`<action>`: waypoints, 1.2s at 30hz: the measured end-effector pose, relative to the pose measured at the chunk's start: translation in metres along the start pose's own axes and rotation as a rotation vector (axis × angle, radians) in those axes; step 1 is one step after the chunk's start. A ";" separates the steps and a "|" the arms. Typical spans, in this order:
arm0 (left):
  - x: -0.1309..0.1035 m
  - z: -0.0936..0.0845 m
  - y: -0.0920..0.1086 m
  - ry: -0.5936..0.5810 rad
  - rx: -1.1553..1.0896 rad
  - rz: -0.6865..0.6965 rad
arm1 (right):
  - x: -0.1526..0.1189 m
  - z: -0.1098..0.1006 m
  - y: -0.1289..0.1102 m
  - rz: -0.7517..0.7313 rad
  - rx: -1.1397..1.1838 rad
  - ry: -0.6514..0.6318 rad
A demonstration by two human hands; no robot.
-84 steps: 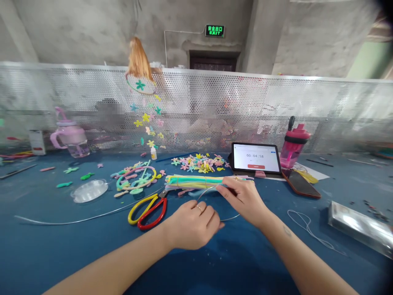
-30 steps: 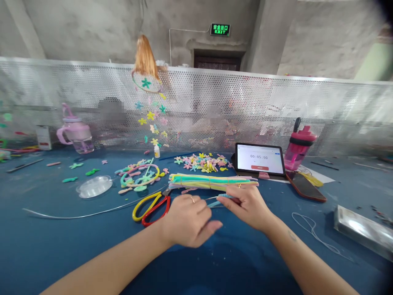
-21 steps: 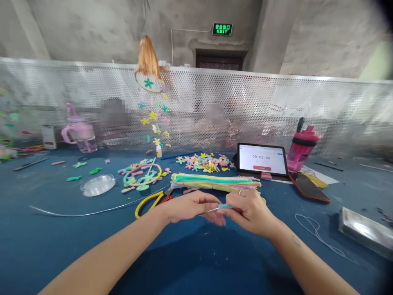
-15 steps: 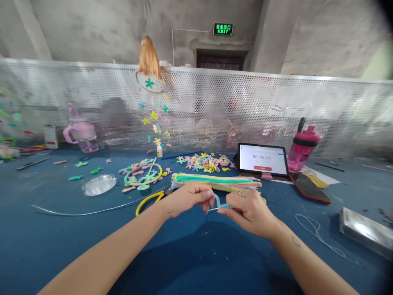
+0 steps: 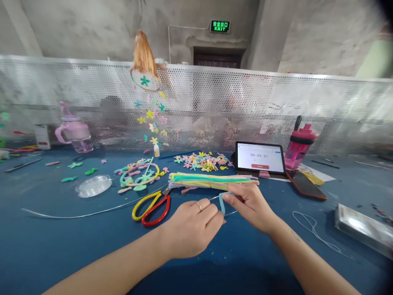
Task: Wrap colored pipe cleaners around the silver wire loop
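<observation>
A light-blue pipe cleaner runs between my two hands, bent into a curve. My left hand, back of the hand upward, pinches its lower end, with the fingertips partly hidden. My right hand has thumb and fingers closed on its upper part, where some of the blue shows past the thumb. Thin shiny lengths, like a wire or slim rod, show beside the pipe cleaner; their ends are hidden by the fingers. Just behind my hands lies a bundle of pastel pipe cleaners.
Scissors with red and yellow handles lie left of my hands. Behind are a pile of small pipe-cleaner shapes, a coloured ring and a tablet. Farther right are a phone, a pink bottle and a clear box.
My left hand has turned knuckles up and come lower and nearer, uncovering the scissors. My right hand has risen slightly. The pipe cleaner now hangs downward between them.
</observation>
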State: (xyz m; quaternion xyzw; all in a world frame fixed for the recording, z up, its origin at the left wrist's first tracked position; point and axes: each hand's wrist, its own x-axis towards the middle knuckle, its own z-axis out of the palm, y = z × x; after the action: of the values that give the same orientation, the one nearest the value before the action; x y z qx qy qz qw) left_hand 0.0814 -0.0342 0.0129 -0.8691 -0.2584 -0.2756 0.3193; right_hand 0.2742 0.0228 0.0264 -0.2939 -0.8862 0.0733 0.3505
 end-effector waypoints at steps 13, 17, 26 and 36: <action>-0.003 0.004 0.007 0.063 0.105 0.042 | 0.000 0.004 0.000 0.025 -0.006 0.065; 0.004 0.001 -0.011 0.108 -0.396 -0.319 | 0.001 0.004 0.000 0.011 -0.009 0.058; 0.003 0.032 -0.034 -0.590 -1.770 -0.638 | -0.001 0.005 -0.003 -0.031 0.053 0.001; 0.011 0.005 -0.048 -0.082 -1.112 -0.702 | 0.000 0.003 -0.004 0.019 0.051 0.020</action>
State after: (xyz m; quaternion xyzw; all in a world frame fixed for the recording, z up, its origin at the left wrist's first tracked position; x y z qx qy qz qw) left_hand 0.0612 0.0042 0.0368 -0.7785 -0.3575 -0.4226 -0.2960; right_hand 0.2700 0.0199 0.0257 -0.2940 -0.8778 0.0962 0.3658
